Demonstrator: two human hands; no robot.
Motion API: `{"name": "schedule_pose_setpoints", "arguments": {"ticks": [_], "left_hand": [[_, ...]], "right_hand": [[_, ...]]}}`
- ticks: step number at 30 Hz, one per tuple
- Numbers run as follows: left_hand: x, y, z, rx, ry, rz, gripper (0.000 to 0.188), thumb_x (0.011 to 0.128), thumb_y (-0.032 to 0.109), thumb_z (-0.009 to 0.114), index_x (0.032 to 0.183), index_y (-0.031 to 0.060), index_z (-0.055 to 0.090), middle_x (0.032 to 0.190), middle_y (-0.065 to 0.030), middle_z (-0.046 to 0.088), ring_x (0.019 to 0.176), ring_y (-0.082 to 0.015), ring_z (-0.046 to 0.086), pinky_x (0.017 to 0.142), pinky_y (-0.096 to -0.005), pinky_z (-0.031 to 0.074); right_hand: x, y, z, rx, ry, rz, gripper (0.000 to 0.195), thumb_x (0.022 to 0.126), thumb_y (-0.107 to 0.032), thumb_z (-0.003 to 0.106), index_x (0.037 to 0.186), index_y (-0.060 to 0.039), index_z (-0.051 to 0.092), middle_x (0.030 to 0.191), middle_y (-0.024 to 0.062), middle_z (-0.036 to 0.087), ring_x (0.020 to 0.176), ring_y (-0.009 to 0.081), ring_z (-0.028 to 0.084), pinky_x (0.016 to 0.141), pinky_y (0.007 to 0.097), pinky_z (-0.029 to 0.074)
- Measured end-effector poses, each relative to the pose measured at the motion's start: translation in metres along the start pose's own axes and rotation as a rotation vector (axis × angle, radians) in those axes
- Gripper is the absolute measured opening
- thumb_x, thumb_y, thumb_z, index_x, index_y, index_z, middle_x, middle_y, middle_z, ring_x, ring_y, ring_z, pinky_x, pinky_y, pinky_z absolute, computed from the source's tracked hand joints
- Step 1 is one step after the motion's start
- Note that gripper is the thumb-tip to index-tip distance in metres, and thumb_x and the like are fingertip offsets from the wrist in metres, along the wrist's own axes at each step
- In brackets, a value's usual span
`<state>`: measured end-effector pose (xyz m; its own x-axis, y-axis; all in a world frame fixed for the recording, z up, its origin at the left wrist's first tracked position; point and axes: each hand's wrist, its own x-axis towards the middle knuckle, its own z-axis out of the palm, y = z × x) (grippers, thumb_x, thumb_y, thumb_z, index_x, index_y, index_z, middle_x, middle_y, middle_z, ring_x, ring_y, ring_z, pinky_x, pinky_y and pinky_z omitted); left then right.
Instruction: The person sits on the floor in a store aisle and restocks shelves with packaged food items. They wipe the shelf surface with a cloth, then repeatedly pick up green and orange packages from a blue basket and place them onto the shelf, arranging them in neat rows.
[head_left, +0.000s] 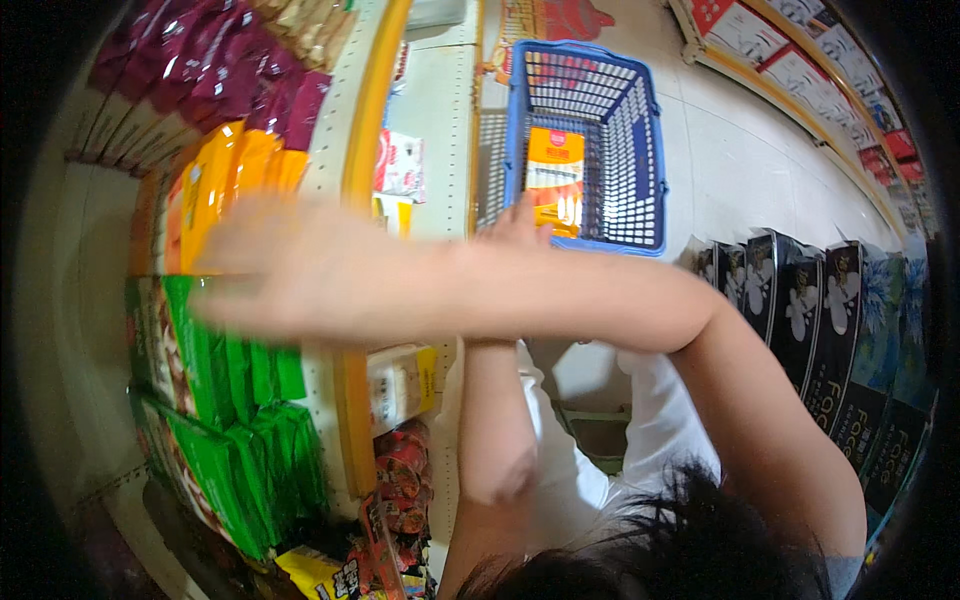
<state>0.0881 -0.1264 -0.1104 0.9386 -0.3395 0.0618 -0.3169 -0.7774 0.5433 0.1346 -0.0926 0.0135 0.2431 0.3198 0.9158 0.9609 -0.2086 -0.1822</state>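
My right arm stretches leftward across the view. My right hand (274, 262), blurred and with its fingers apart, is in front of orange packets (244, 169) and green packets (225, 382) on the shelf. Nothing shows in its grasp. Below that forearm my left arm runs upward. My left hand (517, 225) is at the near left corner of a blue plastic shopping basket (650, 172), its fingers close to a yellow-orange packet (556, 161) lying inside. My right forearm hides part of this hand, so its hold on the basket rim is unclear.
Purple packets (217, 67) stand at the upper left, beyond a yellow shelf edge (377, 90). Lower shelf goods include a white and yellow pack (401, 382) and red packages (405, 469). Black tissue packs (802, 307) stand at right. Another stocked shelf (795, 67) lines the aisle.
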Motion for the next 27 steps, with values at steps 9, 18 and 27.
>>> {"name": "schedule_pose_setpoints", "arguments": {"ticks": [9, 18, 27], "left_hand": [[0.024, 0.028, -0.009, 0.113, -0.146, -0.075, 0.042, 0.090, 0.025, 0.051, 0.124, 0.0003, 0.049, 0.108, -0.0178, 0.061, 0.095, -0.0356, 0.058, 0.079, -0.0448, 0.047], [0.031, 0.026, 0.000, 0.147, -0.126, -0.093, 0.043, 0.085, 0.020, 0.061, 0.121, -0.0014, 0.051, 0.109, -0.0198, 0.060, 0.094, -0.0343, 0.059, 0.079, -0.0395, 0.048], [0.047, 0.045, 0.011, 0.183, -0.274, -0.113, 0.050, 0.081, 0.025, 0.064, 0.125, 0.0047, 0.050, 0.117, -0.0138, 0.058, 0.105, -0.0254, 0.057, 0.093, -0.0396, 0.043]], "right_hand": [[-0.368, 0.190, -0.172, -0.462, -0.634, 1.586, 0.058, 0.078, -0.043, 0.065, 0.108, 0.0062, 0.057, 0.103, 0.0237, 0.062, 0.096, 0.0365, 0.060, 0.081, 0.0403, 0.048], [-0.505, 0.193, -0.105, 0.015, -0.585, 2.381, 0.068, 0.071, -0.045, 0.075, 0.110, 0.0072, 0.057, 0.102, 0.0165, 0.064, 0.092, 0.0227, 0.063, 0.076, 0.0309, 0.051], [-0.536, 0.200, -0.090, 0.391, -0.273, 2.481, 0.069, 0.069, -0.045, 0.077, 0.110, 0.0065, 0.057, 0.103, 0.0156, 0.064, 0.092, 0.0215, 0.063, 0.077, 0.0305, 0.051]]}}
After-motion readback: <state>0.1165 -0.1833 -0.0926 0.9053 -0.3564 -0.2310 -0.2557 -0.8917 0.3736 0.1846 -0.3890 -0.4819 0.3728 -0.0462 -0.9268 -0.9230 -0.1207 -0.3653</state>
